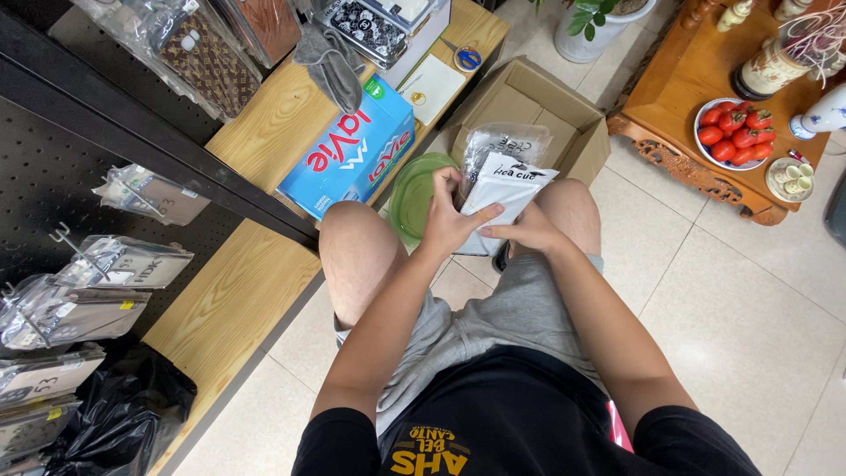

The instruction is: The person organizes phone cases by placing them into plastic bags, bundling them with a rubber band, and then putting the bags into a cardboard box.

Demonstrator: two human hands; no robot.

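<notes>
- Hands first: we look down past our knees, and both meet over a stack of flat white plastic packets with dark print [507, 189], held just above our lap.
- Our left hand [448, 220] wraps the stack's left edge, fingers curled up its side and the thumb laid across the front, pinching it.
- Our right hand [529, 234] cups the stack from below on the right, fingers tucked under; we cannot tell how hard they press.
- A clear crinkled plastic sleeve [504, 141] sticks up behind the white packets, touching them.
- Just beyond the packets sits an open brown cardboard box [564, 115] on the pale tiled floor [740, 308].
- Left of the stack, partly behind our left knee, we see a round translucent green plastic bowl [410, 189].
- Beside it on the low wooden shelf [256, 123] lies a blue cardboard carton with red lettering [352, 150], with a grey cloth [330, 57] draped above it.
- Further left, a black pegboard [53, 159] carries clear bagged phone cases on hooks [132, 264].
- Far right, well apart from us, a carved wooden table [696, 79] bears a white plate of red tomatoes [731, 132].
</notes>
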